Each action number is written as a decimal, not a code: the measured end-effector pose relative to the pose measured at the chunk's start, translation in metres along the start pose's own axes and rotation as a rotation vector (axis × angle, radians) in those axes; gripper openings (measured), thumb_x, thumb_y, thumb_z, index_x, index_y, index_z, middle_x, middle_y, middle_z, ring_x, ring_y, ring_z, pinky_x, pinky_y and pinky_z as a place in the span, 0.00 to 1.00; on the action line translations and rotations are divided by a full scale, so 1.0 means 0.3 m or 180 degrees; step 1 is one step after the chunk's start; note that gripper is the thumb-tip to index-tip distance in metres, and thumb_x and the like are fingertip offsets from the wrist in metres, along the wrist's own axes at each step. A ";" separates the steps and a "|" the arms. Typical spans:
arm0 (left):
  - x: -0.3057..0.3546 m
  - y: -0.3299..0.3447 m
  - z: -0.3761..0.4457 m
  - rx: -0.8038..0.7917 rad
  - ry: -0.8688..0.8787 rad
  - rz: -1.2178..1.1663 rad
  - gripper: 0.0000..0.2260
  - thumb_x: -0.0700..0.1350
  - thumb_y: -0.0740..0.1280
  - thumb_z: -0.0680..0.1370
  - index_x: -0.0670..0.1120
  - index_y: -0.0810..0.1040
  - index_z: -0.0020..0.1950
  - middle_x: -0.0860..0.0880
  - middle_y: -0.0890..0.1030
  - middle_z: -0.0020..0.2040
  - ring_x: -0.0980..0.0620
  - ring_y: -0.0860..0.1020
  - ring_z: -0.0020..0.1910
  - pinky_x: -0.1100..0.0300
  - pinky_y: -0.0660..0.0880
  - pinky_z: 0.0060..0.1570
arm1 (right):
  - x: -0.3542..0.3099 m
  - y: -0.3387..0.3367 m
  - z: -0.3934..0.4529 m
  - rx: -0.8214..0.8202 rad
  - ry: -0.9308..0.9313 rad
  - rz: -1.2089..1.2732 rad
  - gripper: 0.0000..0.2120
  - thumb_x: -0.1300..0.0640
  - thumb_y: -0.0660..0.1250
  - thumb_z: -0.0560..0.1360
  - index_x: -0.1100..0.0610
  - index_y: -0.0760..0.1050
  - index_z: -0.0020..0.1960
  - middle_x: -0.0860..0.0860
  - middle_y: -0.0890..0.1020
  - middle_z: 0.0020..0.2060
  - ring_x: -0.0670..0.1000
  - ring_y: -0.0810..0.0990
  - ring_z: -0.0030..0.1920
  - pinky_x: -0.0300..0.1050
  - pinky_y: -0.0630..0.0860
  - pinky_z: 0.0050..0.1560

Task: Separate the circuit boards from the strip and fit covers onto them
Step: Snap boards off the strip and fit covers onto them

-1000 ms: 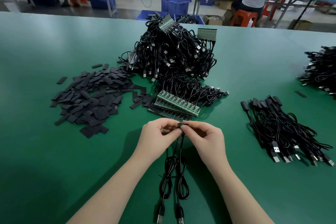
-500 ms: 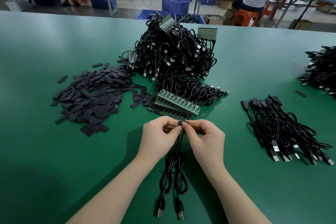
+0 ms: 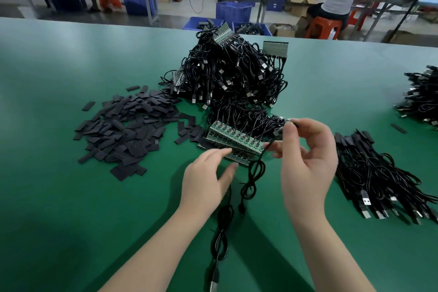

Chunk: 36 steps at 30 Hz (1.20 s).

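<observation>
Right hand (image 3: 305,168) raised above the desk (image 3: 59,197), thumb and forefinger pinching a small separated board end (image 3: 288,123) of a black cable (image 3: 252,173); detail of the board blurred. Cable hangs from the pinch in loops, lower end just above the desk. Other fingers (image 3: 277,149) of that hand loosely curled.

Left hand (image 3: 206,180) low over the desk, fingers straight and slightly apart, holding nothing, tips near the board strips (image 3: 233,138). A second cable (image 3: 220,239) lies on the desk below this hand, USB plug toward the near edge.

Strips: green, each a row of small boards with black cables attached; at least two stacked just beyond the hands, exact count unclear. More strips stick out of the big cable heap (image 3: 232,73) behind; three visible.

Covers (image 3: 125,133): flat black rectangles, one loose pile at left, too many to count.

Finished cables (image 3: 379,175): one bundle at right. Another cable pile (image 3: 422,97) at far right edge.
</observation>
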<state>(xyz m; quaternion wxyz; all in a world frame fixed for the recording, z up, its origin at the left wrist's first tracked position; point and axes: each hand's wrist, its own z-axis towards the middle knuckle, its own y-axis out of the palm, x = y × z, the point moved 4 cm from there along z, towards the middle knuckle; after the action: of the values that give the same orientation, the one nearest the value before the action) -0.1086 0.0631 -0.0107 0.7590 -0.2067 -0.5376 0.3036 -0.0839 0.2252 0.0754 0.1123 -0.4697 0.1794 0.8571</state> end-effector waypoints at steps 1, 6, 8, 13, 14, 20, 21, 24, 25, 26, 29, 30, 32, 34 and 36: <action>-0.010 -0.024 0.011 0.0197 -0.0071 -0.0068 0.17 0.54 0.64 0.80 0.52 0.76 0.67 0.55 0.77 0.63 0.58 0.75 0.56 0.57 0.73 0.58 | -0.005 0.024 0.003 -0.0094 0.0228 0.0208 0.09 0.61 0.65 0.80 0.48 0.75 0.47 0.44 0.79 0.41 0.49 0.84 0.34 0.38 0.78 0.37; -0.142 -0.194 0.085 0.1045 -0.0526 0.0453 0.16 0.43 0.65 0.79 0.49 0.76 0.66 0.49 0.78 0.62 0.49 0.77 0.57 0.47 0.76 0.55 | 0.059 0.084 0.014 0.0183 0.1722 0.1886 0.04 0.60 0.63 0.82 0.55 0.72 0.48 0.52 0.79 0.44 0.60 0.87 0.45 0.42 0.81 0.39; -0.201 -0.256 0.105 0.1234 -0.0716 0.0852 0.16 0.42 0.65 0.78 0.49 0.77 0.66 0.48 0.78 0.62 0.46 0.76 0.59 0.45 0.73 0.58 | 0.115 0.077 0.006 0.0349 0.2105 0.1940 0.04 0.61 0.62 0.82 0.57 0.71 0.48 0.54 0.79 0.46 0.57 0.87 0.46 0.41 0.82 0.40; -0.319 -0.266 0.139 0.0315 -0.1335 0.1963 0.18 0.52 0.65 0.79 0.50 0.75 0.69 0.47 0.74 0.67 0.41 0.70 0.65 0.45 0.68 0.62 | 0.256 0.020 -0.080 -0.0295 0.2101 0.0066 0.02 0.62 0.63 0.81 0.57 0.72 0.50 0.55 0.79 0.46 0.51 0.86 0.40 0.40 0.82 0.41; -0.325 -0.257 0.140 0.0220 -0.1331 0.2102 0.17 0.53 0.64 0.79 0.51 0.77 0.67 0.48 0.75 0.67 0.41 0.70 0.65 0.45 0.68 0.62 | 0.271 0.006 -0.094 -0.0460 0.1915 -0.0237 0.03 0.62 0.64 0.80 0.55 0.73 0.49 0.54 0.80 0.45 0.51 0.86 0.40 0.41 0.82 0.41; -0.297 -0.237 0.141 0.0466 -0.0910 0.2167 0.09 0.47 0.67 0.79 0.52 0.84 0.56 0.50 0.83 0.53 0.44 0.77 0.54 0.49 0.70 0.52 | 0.289 -0.019 -0.145 -0.1272 0.1177 -0.1285 0.12 0.63 0.67 0.78 0.46 0.76 0.45 0.42 0.82 0.40 0.48 0.84 0.39 0.43 0.80 0.43; -0.298 -0.238 0.139 0.0498 -0.0879 0.2102 0.08 0.46 0.67 0.79 0.52 0.85 0.55 0.50 0.84 0.52 0.44 0.78 0.53 0.49 0.70 0.51 | 0.288 -0.017 -0.149 -0.1305 0.1100 -0.1348 0.12 0.64 0.67 0.78 0.46 0.76 0.44 0.42 0.82 0.40 0.49 0.83 0.39 0.41 0.79 0.42; -0.289 -0.262 0.130 0.0733 -0.0740 0.1903 0.07 0.46 0.68 0.78 0.51 0.85 0.52 0.50 0.85 0.50 0.44 0.79 0.51 0.49 0.71 0.51 | 0.287 -0.013 -0.152 -0.1294 0.1019 -0.1365 0.13 0.64 0.68 0.77 0.46 0.76 0.43 0.41 0.82 0.38 0.49 0.81 0.38 0.35 0.76 0.39; -0.281 -0.272 0.127 0.0835 -0.0692 0.1862 0.06 0.46 0.68 0.78 0.50 0.85 0.52 0.50 0.85 0.49 0.44 0.80 0.50 0.49 0.72 0.51 | 0.289 -0.014 -0.151 -0.1281 0.1044 -0.1345 0.12 0.64 0.68 0.77 0.47 0.76 0.44 0.41 0.82 0.38 0.48 0.81 0.38 0.33 0.76 0.39; -0.271 -0.281 0.124 0.0930 -0.0643 0.1824 0.06 0.45 0.68 0.79 0.49 0.85 0.52 0.50 0.85 0.49 0.44 0.80 0.49 0.49 0.72 0.50 | 0.292 -0.016 -0.151 -0.1270 0.1080 -0.1327 0.12 0.64 0.68 0.77 0.47 0.76 0.44 0.41 0.82 0.38 0.48 0.81 0.38 0.33 0.75 0.39; -0.231 -0.283 0.113 0.1168 -0.0458 0.1428 0.07 0.45 0.65 0.80 0.47 0.82 0.53 0.49 0.85 0.45 0.46 0.81 0.42 0.49 0.75 0.45 | 0.300 -0.019 -0.152 -0.1233 0.1156 -0.1267 0.12 0.63 0.68 0.77 0.46 0.77 0.43 0.42 0.82 0.38 0.49 0.82 0.38 0.32 0.75 0.39; -0.218 -0.277 0.109 0.1234 -0.0462 0.1106 0.07 0.45 0.64 0.81 0.47 0.81 0.54 0.50 0.84 0.43 0.47 0.80 0.39 0.50 0.76 0.41 | 0.301 -0.019 -0.152 -0.1227 0.1165 -0.1255 0.12 0.63 0.68 0.77 0.46 0.77 0.43 0.42 0.82 0.38 0.49 0.82 0.38 0.32 0.75 0.39; -0.200 -0.257 0.104 0.1297 -0.0543 0.0443 0.07 0.46 0.62 0.82 0.49 0.79 0.55 0.53 0.83 0.44 0.51 0.80 0.39 0.51 0.78 0.39 | 0.305 -0.020 -0.152 -0.1236 0.1172 -0.1242 0.12 0.63 0.68 0.77 0.46 0.77 0.43 0.42 0.82 0.38 0.49 0.82 0.38 0.32 0.75 0.38; -0.199 -0.239 0.105 0.1283 -0.0603 0.0055 0.06 0.46 0.63 0.82 0.50 0.78 0.55 0.55 0.83 0.46 0.53 0.82 0.43 0.53 0.79 0.42 | 0.308 -0.020 -0.150 -0.1246 0.1164 -0.1225 0.12 0.63 0.68 0.77 0.46 0.77 0.43 0.42 0.82 0.37 0.48 0.82 0.38 0.31 0.74 0.38; -0.217 -0.235 0.104 0.1281 -0.0680 -0.0117 0.05 0.45 0.65 0.81 0.49 0.79 0.55 0.54 0.82 0.46 0.53 0.82 0.46 0.55 0.78 0.45 | 0.311 -0.022 -0.151 -0.1263 0.1160 -0.1224 0.12 0.64 0.68 0.77 0.47 0.77 0.43 0.42 0.82 0.38 0.48 0.82 0.38 0.31 0.74 0.38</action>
<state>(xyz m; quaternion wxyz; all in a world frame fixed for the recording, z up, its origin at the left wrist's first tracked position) -0.1364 -0.0333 0.0000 0.7291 -0.0080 -0.5472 0.4110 -0.0966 0.2146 -0.0272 0.1444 -0.6533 -0.0659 0.7403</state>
